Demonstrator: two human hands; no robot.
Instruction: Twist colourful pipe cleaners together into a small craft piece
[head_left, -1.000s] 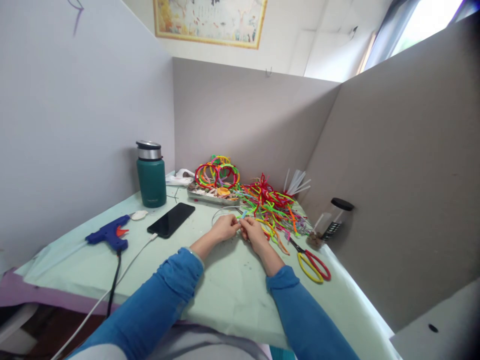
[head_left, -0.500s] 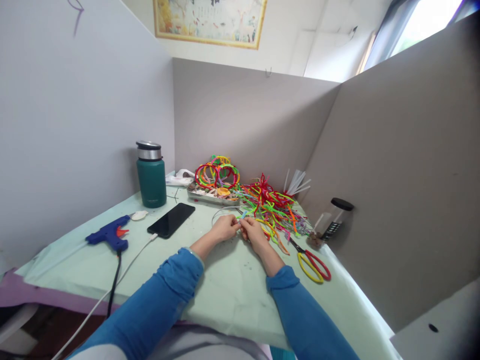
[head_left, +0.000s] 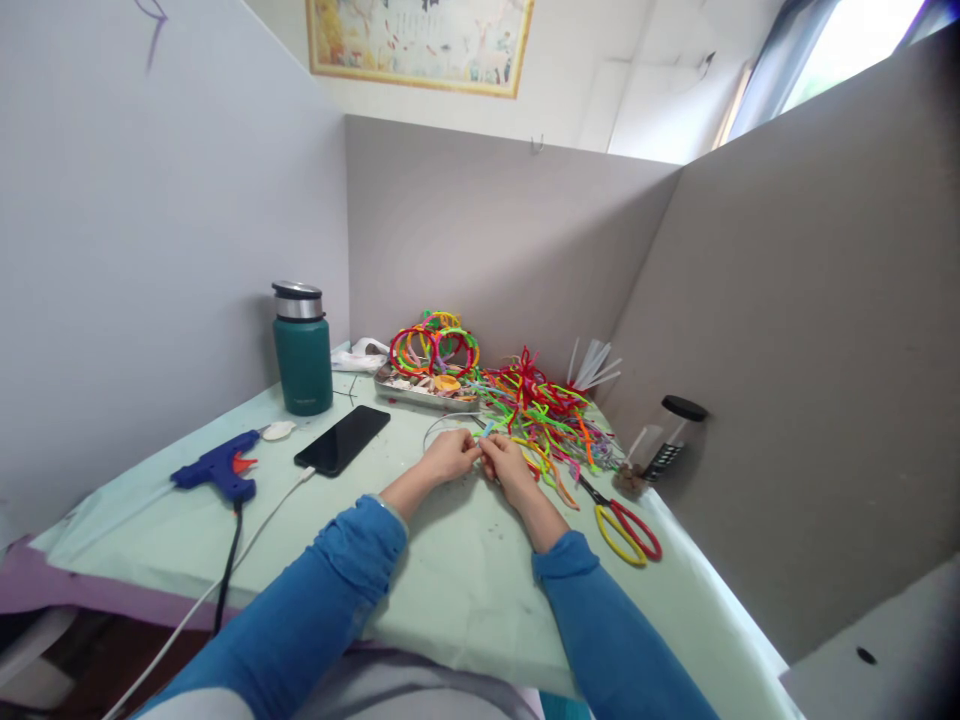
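My left hand [head_left: 451,455] and my right hand [head_left: 506,462] meet over the middle of the table, fingertips pinched together. Between them a small light-blue piece [head_left: 487,429] sticks up, and a thin pale grey loop [head_left: 429,430] curves out behind my left hand. Which fingers grip which piece is too small to tell. Just beyond my right hand lies a heap of colourful fuzzy stems [head_left: 540,405]. Scissors [head_left: 628,530] with one red and one yellow handle rest to the right of my right wrist.
A metal tray [head_left: 420,400] with small pieces and colourful rings [head_left: 433,350] stands at the back. On the left are a green bottle [head_left: 304,365], a phone [head_left: 345,440] on a white cable and a blue glue gun [head_left: 221,468]. A clear jar [head_left: 671,440] leans at the right.
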